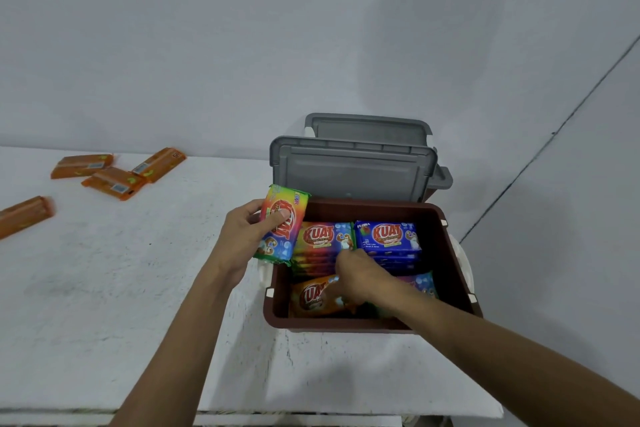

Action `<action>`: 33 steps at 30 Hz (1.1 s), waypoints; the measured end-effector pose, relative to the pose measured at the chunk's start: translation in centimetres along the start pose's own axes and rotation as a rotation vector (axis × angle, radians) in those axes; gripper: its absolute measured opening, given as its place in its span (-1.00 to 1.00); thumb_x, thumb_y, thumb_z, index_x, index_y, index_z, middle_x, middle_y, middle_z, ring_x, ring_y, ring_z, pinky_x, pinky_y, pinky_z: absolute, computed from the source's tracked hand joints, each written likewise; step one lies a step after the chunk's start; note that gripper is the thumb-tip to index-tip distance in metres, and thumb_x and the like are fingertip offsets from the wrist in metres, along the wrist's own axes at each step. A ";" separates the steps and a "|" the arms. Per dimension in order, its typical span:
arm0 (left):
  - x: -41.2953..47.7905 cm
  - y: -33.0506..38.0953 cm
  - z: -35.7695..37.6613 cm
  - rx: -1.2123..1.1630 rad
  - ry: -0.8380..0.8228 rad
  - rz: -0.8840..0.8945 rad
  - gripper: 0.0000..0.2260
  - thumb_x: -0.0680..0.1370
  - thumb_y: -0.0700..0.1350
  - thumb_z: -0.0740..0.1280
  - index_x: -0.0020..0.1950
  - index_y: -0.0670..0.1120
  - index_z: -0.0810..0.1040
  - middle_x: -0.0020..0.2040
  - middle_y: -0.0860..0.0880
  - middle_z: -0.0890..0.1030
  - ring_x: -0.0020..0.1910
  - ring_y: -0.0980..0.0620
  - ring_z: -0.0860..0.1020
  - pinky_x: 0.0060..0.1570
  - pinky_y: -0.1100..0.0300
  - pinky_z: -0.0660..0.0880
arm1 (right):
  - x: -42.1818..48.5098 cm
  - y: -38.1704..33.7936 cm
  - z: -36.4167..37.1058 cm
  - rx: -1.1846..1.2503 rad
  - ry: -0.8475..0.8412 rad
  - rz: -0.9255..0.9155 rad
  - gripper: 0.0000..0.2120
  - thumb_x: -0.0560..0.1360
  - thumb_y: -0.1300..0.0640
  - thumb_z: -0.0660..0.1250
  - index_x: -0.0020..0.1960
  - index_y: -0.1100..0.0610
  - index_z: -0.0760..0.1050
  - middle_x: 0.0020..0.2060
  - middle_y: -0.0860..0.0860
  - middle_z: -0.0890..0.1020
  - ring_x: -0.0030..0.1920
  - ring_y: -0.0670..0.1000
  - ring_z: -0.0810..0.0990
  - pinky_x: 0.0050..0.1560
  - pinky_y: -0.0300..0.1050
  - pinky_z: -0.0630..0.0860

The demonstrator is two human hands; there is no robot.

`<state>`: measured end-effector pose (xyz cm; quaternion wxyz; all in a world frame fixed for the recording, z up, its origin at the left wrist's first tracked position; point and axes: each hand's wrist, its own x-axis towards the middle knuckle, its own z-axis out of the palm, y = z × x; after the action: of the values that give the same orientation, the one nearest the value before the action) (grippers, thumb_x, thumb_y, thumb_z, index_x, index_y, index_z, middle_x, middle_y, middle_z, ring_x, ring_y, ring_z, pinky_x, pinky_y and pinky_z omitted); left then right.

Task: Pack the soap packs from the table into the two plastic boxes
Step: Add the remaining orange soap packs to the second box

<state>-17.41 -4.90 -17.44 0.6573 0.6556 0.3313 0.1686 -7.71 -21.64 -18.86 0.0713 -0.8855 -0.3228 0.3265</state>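
— Over the box (346, 325) rim, why does the left hand (242, 239) hold a pack (282, 222) upright?
— Waiting, I'd guess, while the right hand (360, 276) makes room among the stacks (322, 243); its grip is unclear. Orange packs (114, 180) lie on the table (104, 288).

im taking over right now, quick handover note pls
Left hand grips a green soap pack at the left rim of the brown box.
Right hand is down inside it among the packs; its grip is unclear.
Done: a rainbow stack, a blue stack and loose packs are in the box.
Left: place the held pack, then the four long orange packs on the table.
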 end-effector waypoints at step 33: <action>-1.3 1.3 2.4 0.369 0.027 0.327 -0.71 0.55 0.18 0.23 -0.01 0.00 0.58 -0.09 0.15 0.65 -0.12 0.22 0.60 -0.19 0.30 0.52 | -3.7 4.5 -7.9 0.803 0.010 -0.308 -0.81 0.54 0.17 0.38 0.11 0.23 0.54 0.02 0.10 0.71 0.04 0.09 0.70 0.12 0.07 0.61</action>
<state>-16.51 -7.47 -16.03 0.4860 0.8070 0.2549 0.2183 -2.55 -26.79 -12.22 0.4599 -0.7305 -0.2981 0.4073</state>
